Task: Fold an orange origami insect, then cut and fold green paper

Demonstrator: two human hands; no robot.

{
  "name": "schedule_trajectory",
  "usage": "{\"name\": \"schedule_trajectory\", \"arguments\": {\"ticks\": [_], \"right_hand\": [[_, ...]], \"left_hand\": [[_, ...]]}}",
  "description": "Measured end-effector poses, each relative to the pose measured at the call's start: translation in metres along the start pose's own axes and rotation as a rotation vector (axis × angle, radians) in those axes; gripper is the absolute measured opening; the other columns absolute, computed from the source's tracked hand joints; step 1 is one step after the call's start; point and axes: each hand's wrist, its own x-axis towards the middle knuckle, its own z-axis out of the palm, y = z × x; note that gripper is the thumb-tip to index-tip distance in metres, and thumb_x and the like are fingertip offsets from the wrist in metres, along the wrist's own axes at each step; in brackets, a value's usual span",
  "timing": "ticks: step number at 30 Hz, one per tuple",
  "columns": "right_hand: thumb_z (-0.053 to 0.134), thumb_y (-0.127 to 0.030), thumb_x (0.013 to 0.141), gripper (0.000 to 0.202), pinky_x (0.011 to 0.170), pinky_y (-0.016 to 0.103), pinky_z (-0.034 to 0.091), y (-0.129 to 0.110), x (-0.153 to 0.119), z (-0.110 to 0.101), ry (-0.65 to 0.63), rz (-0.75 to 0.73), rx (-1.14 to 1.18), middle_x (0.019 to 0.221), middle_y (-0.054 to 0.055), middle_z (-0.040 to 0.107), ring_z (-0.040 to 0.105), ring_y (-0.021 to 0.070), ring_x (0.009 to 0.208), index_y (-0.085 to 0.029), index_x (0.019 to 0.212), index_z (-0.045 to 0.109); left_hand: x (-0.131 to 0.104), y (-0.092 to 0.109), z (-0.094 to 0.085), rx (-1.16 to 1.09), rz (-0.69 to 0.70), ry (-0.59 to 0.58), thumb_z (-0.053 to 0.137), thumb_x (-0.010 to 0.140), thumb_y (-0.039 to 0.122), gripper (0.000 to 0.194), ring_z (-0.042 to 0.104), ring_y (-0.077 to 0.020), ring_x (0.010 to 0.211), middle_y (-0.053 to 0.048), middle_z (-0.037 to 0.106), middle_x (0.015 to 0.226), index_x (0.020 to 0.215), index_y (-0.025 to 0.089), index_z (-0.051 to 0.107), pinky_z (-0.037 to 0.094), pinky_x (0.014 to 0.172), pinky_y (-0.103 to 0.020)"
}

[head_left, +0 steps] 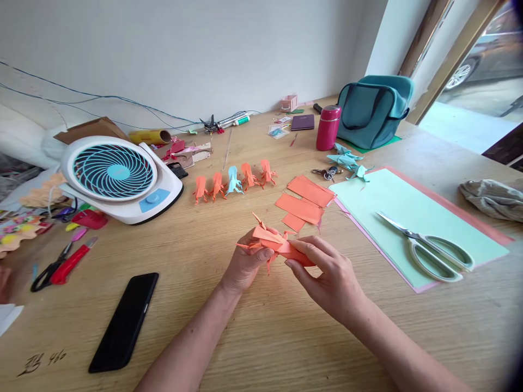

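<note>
An orange folded-paper figure (269,238) with several thin pointed legs is held between my two hands above the table. My left hand (245,264) grips its legged end, with the thumb pressed on the near side. My right hand (327,272) pinches the broad, rounded end between thumb and fingers. Just beyond my hands lie orange paper strips (300,207), loosely overlapping. Farther back, a row of similar standing origami figures (217,185) holds several orange ones and a light blue one (234,181).
Scissors (429,245) lie on pale green paper sheets (384,201) at right. Keys (327,174), blue origami figures (345,159), a pink flask (328,128) and a teal bag (376,111) stand behind. At left are a fan (122,174), a phone (125,321) and a red cutter (71,264).
</note>
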Motion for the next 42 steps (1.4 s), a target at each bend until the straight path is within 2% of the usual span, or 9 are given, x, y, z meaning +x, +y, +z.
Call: {"name": "schedule_trajectory", "arguments": {"ticks": [13, 18, 23, 25, 27, 30, 33, 37, 42], "right_hand": [[0.063, -0.02, 0.093, 0.021, 0.071, 0.03, 0.053, 0.0, 0.002, 0.002, 0.015, 0.022, 0.009, 0.096, 0.006, 0.072, 0.066, 0.0185, 0.082, -0.022, 0.115, 0.062], [0.062, -0.02, 0.093, 0.021, 0.072, 0.031, 0.053, 0.002, 0.002, 0.0, 0.027, 0.012, -0.022, 0.095, 0.006, 0.071, 0.066, 0.019, 0.082, -0.022, 0.114, 0.062], [0.062, -0.019, 0.093, 0.018, 0.071, 0.031, 0.052, 0.006, 0.003, 0.0, 0.012, 0.017, -0.035, 0.097, 0.006, 0.072, 0.067, 0.0191, 0.082, -0.022, 0.111, 0.062], [0.062, -0.019, 0.094, 0.018, 0.072, 0.032, 0.053, 0.008, 0.002, 0.001, -0.01, 0.022, -0.038, 0.097, 0.007, 0.072, 0.068, 0.0197, 0.083, -0.022, 0.112, 0.062], [0.062, -0.02, 0.094, 0.018, 0.074, 0.033, 0.053, 0.01, 0.001, 0.003, -0.04, 0.014, -0.047, 0.098, 0.007, 0.072, 0.068, 0.0204, 0.085, -0.022, 0.112, 0.062], [0.062, -0.021, 0.094, 0.018, 0.075, 0.035, 0.054, 0.012, -0.001, 0.007, -0.097, -0.006, -0.068, 0.098, 0.008, 0.071, 0.068, 0.0214, 0.087, -0.02, 0.113, 0.063], [0.062, -0.023, 0.095, 0.019, 0.077, 0.036, 0.055, 0.014, -0.004, 0.012, -0.178, -0.031, -0.079, 0.099, 0.009, 0.071, 0.068, 0.0218, 0.087, -0.02, 0.114, 0.064], [0.061, -0.021, 0.095, 0.02, 0.076, 0.036, 0.055, 0.017, -0.008, 0.019, -0.295, -0.034, -0.083, 0.099, 0.009, 0.072, 0.068, 0.0214, 0.086, -0.02, 0.115, 0.064], [0.06, -0.019, 0.095, 0.023, 0.078, 0.035, 0.056, 0.018, -0.011, 0.024, -0.364, -0.026, -0.077, 0.102, 0.008, 0.072, 0.068, 0.0208, 0.089, -0.022, 0.117, 0.063]], "left_hand": [[0.0, -0.001, 0.003, 0.06, -0.063, -0.035, 0.084, 0.073, 0.032, 0.034, 0.062, -0.0241, 0.107, -0.008, 0.068, 0.111, 0.102, 0.02, 0.071, 0.048, 0.092, -0.035], [0.005, 0.005, -0.003, 0.016, -0.077, -0.153, 0.087, 0.07, 0.038, 0.07, 0.057, -0.0284, 0.122, -0.012, 0.062, 0.129, 0.132, 0.025, 0.057, 0.044, 0.104, -0.042], [0.005, 0.023, -0.031, 0.175, -0.056, -0.102, 0.077, 0.07, 0.066, 0.099, 0.047, -0.0352, 0.134, -0.018, 0.047, 0.148, 0.151, 0.026, 0.035, 0.042, 0.107, -0.05], [0.001, 0.038, -0.04, 0.437, 0.062, -0.034, 0.066, 0.079, 0.069, 0.092, 0.042, -0.035, 0.139, -0.018, 0.044, 0.151, 0.153, 0.027, 0.032, 0.039, 0.108, -0.051], [-0.003, 0.052, -0.042, 0.873, 0.194, -0.035, 0.071, 0.083, 0.055, 0.081, 0.035, -0.0322, 0.144, -0.014, 0.043, 0.153, 0.151, 0.028, 0.038, 0.026, 0.117, -0.051], [-0.008, 0.062, -0.037, 1.308, 0.339, -0.256, 0.072, 0.085, 0.046, 0.066, 0.033, -0.0318, 0.146, -0.009, 0.053, 0.148, 0.145, 0.03, 0.05, 0.021, 0.119, -0.051], [-0.01, 0.054, -0.035, 1.381, 0.299, -0.376, 0.066, 0.091, 0.041, 0.047, 0.047, -0.0298, 0.137, -0.008, 0.065, 0.134, 0.137, 0.03, 0.058, 0.027, 0.114, -0.05], [-0.018, 0.031, -0.044, 1.334, 0.267, -0.357, 0.068, 0.09, 0.029, 0.033, 0.064, -0.025, 0.11, -0.007, 0.073, 0.113, 0.123, 0.026, 0.067, 0.037, 0.103, -0.046], [-0.028, 0.017, -0.053, 1.24, 0.248, -0.297, 0.072, 0.087, 0.028, 0.03, 0.067, -0.0243, 0.105, -0.006, 0.075, 0.109, 0.117, 0.026, 0.07, 0.041, 0.097, -0.042]]}}
